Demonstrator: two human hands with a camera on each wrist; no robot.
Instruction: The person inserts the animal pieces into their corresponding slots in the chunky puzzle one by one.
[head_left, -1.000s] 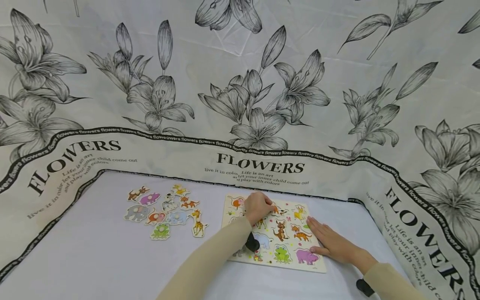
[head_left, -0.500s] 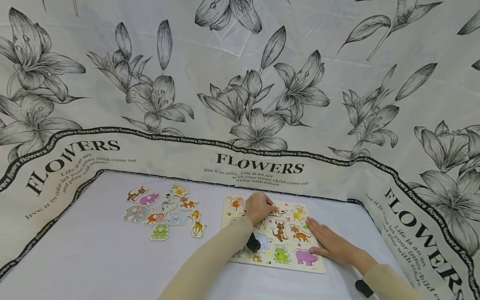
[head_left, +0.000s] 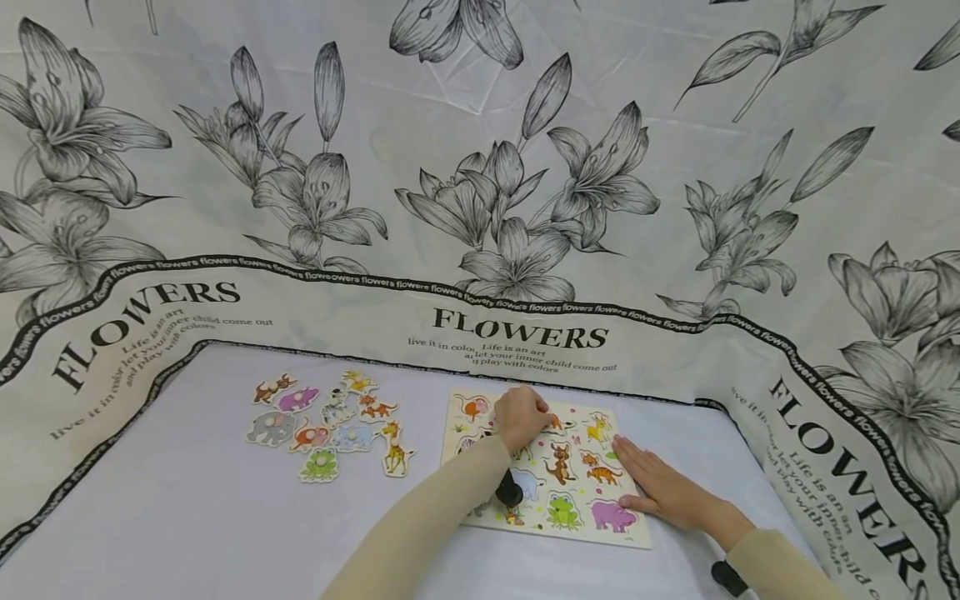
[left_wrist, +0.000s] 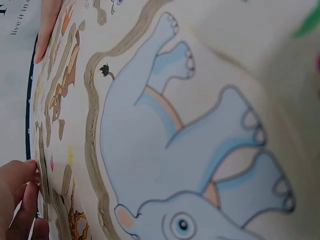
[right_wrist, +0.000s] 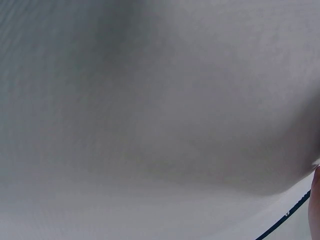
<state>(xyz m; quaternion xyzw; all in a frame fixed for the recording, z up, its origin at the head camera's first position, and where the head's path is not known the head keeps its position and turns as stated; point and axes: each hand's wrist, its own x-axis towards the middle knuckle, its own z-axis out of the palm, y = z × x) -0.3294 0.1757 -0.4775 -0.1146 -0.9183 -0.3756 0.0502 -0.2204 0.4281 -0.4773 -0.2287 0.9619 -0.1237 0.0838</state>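
The left hand (head_left: 522, 418) pinches an orange piece (head_left: 557, 423) over the board's (head_left: 642, 534) far side; the right hand (head_left: 670, 487) lies flat, bracing its right edge. Fitting seems underway, calling for lining up outlines. Loose pieces (head_left: 272, 427) lie left on the table (head_left: 187, 500).

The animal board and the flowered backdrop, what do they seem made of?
Animal board: probably wood or fibreboard with a smooth printed face; its cut edges look brownish and rough. Flowered backdrop: likely thin fabric, perhaps plastic, slightly glossy; fine creases show.
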